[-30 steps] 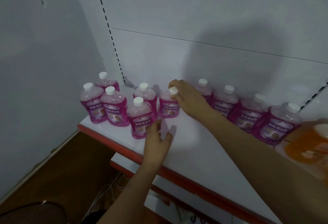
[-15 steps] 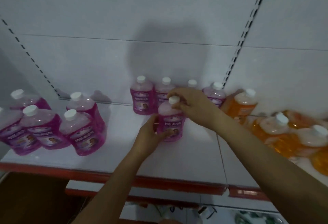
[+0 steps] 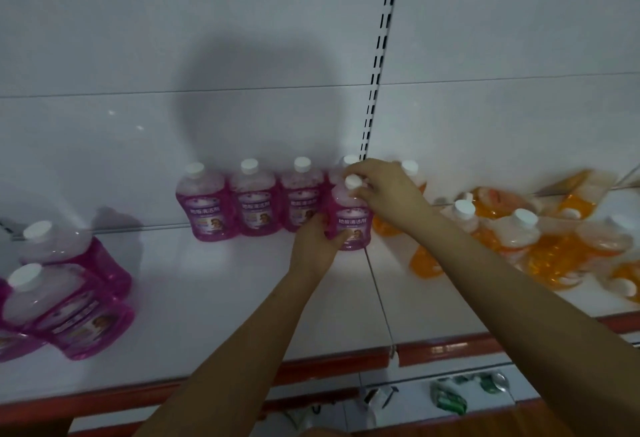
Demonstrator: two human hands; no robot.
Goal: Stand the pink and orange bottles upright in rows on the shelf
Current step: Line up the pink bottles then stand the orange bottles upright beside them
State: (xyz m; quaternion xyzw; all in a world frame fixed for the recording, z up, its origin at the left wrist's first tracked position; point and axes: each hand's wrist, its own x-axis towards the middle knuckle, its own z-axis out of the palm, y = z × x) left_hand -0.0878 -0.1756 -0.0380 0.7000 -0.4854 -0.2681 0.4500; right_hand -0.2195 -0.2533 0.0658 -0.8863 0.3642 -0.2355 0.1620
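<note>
Two hands [image 3: 313, 246] gripping upright pink bottle [image 3: 351, 220]

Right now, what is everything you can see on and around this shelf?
Held pink bottle: one, pink with white cap, upright in front of the back row, gripped by both hands.
Back-row pink bottles: four, the rightmost half hidden, upright along the back panel.
Left pink bottles: at least two, at the frame's left edge.
Upright orange bottles: about three, white caps, right of the hands.
Fallen orange bottles: several, blurred, lying in a heap at far right.
Shelf: one, white with red front edge.
Slotted upright: one, white, on the back panel.
Left hand: grips the held bottle's body.
Right hand: grips its neck and cap.
</note>
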